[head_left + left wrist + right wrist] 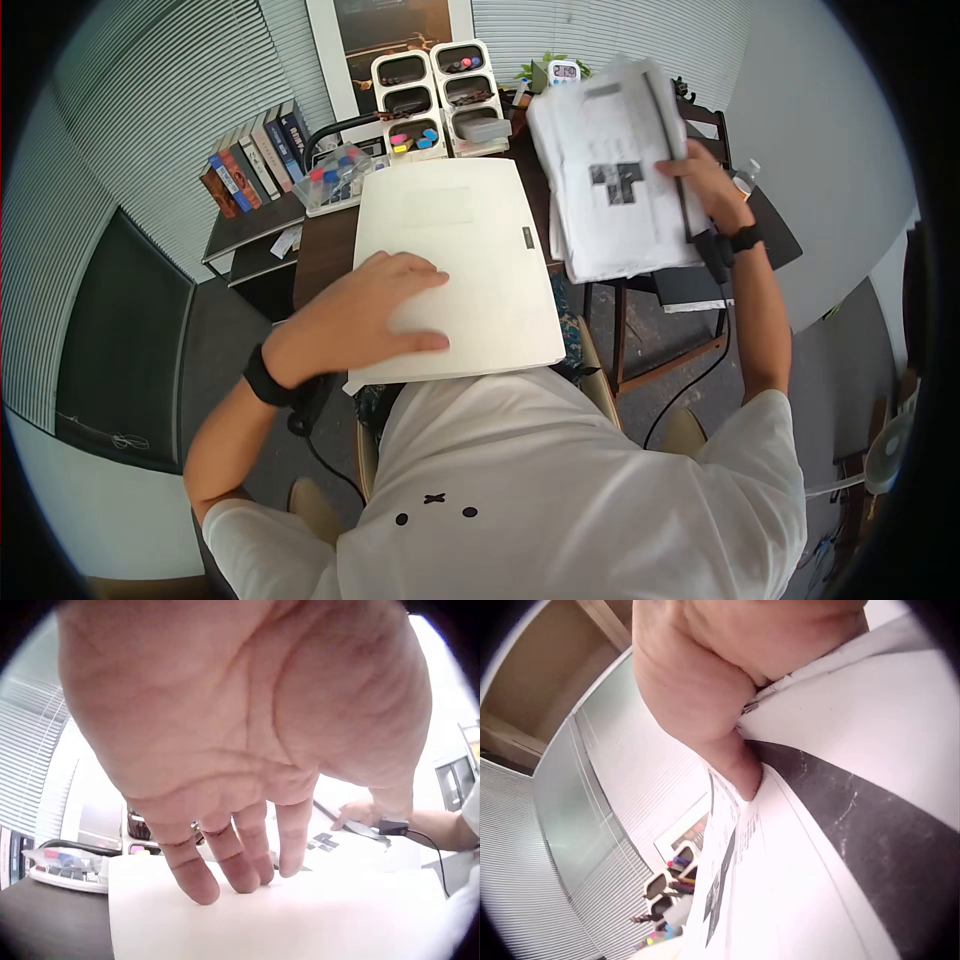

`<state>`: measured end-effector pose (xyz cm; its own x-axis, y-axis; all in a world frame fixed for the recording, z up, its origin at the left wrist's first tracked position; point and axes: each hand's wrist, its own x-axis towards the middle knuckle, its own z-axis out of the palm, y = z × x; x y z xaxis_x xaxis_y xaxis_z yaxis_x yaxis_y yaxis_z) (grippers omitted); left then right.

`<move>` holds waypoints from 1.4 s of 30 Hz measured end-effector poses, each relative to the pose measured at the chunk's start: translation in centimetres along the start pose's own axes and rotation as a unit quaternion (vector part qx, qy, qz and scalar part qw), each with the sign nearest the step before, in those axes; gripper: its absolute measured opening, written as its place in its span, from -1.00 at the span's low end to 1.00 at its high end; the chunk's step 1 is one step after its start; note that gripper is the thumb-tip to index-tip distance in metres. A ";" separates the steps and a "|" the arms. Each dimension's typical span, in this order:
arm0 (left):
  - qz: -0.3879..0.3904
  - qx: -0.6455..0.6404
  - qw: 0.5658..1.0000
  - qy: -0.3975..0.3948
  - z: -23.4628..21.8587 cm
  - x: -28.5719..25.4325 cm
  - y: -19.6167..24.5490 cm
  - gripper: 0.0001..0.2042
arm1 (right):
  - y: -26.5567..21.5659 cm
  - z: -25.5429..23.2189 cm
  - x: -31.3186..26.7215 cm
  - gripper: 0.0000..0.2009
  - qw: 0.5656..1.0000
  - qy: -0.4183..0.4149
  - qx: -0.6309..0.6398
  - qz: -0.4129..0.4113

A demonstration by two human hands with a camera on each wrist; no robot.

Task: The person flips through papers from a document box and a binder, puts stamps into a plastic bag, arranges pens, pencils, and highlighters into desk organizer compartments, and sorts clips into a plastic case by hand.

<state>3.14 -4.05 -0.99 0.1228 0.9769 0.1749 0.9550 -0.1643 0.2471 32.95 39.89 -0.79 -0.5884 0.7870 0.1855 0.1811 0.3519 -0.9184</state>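
While stacked bins (pixel 440 95) stand behind, books (pixel 255 155) line the shelf.

A closed cream folder (pixel 460 265) lies flat on the dark desk (pixel 325 250), its near edge overhanging toward the person. To the folder's right, a thick stack of printed papers (pixel 615 165), with a dark strip along one side, is held tilted above the desk's edge.
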 end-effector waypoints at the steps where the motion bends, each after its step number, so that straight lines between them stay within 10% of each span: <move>1: -0.032 -0.084 0.996 -0.026 -0.6 0.3 -0.6 -0.30 | -0.2 -1.6 0.6 -0.50 1.000 -0.016 0.007 -0.026; 4: -0.080 -0.169 0.982 -0.012 -1.7 1.5 -1.7 -0.36 | -6.7 -0.4 -3.1 -0.55 0.994 0.092 0.015 -0.049; 9: -0.098 -0.317 0.915 0.229 -2.0 7.8 -3.4 -0.10 | -11.4 6.5 -4.2 -0.53 0.985 0.029 0.069 -0.153; 14: -0.079 -0.555 0.758 0.334 -4.9 9.6 -3.7 -0.45 | -11.4 17.3 -4.5 -0.57 0.934 -0.067 0.255 -0.239; 18: -0.076 -0.556 0.725 0.400 -3.1 6.7 -5.6 -0.54 | -8.1 21.1 -3.6 -0.46 0.904 -0.024 0.280 -0.322; 31: 0.010 -0.434 0.764 0.478 -1.9 6.5 -5.1 -0.54 | -6.2 21.7 -5.3 -0.50 0.909 0.173 0.099 -0.366; 42: 0.000 -0.410 0.754 0.514 0.2 7.2 -6.3 -0.61 | -4.9 21.2 -5.8 -0.83 0.887 0.142 0.213 -0.384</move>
<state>-1.98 4.03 -1.53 -0.5537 0.4239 0.7168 0.4156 -0.6052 0.6790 18.76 22.90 -4.73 -0.1758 0.5149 0.8390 -0.5375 0.6638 -0.5200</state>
